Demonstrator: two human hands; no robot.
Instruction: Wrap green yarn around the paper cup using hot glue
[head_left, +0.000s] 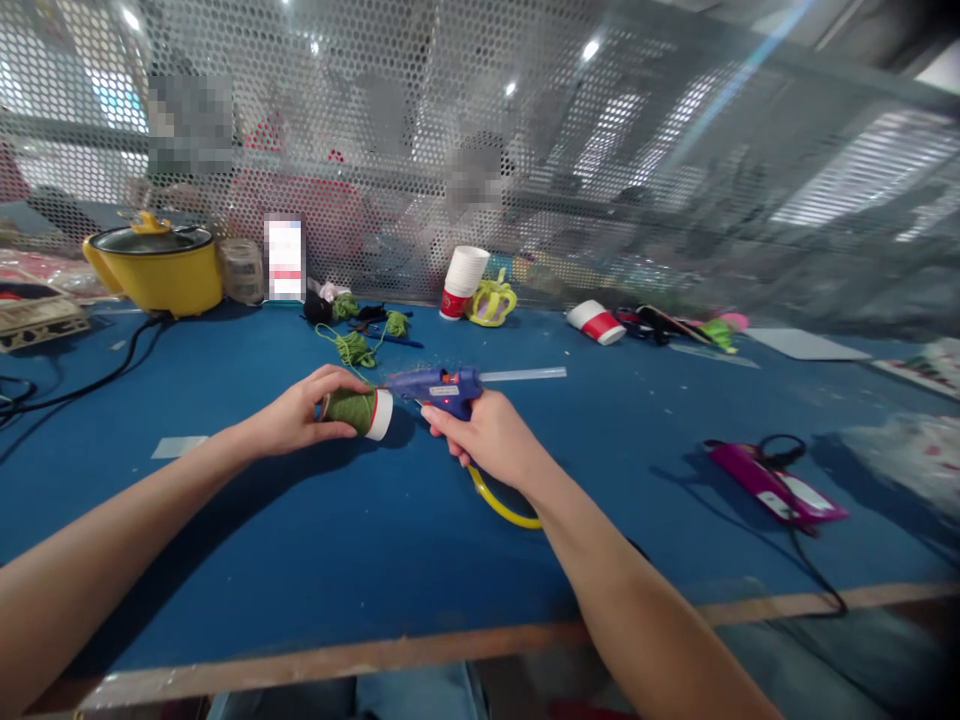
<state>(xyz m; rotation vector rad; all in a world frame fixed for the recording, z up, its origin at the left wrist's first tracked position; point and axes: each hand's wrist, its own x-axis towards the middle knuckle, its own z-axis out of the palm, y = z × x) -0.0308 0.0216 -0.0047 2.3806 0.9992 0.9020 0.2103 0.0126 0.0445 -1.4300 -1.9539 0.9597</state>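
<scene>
My left hand (304, 410) is closed round a paper cup (360, 412) wrapped in green yarn, held on its side just above the blue table (315, 540). My right hand (484, 435) grips a blue hot glue gun (439, 388) with a clear glue stick poking out of its back. The gun's nozzle points left at the cup's white rim. A strand of green yarn (352, 348) runs from the cup to a loose tangle further back. A yellow cord hangs from the gun's handle.
A yellow electric pot (157, 265) stands at the back left with its black cable. Stacked paper cups (461, 280), a tipped cup (598, 322), a second pink glue gun (776, 487) and scraps lie around. Perforated metal mesh (525, 120) closes the back; people sit behind it.
</scene>
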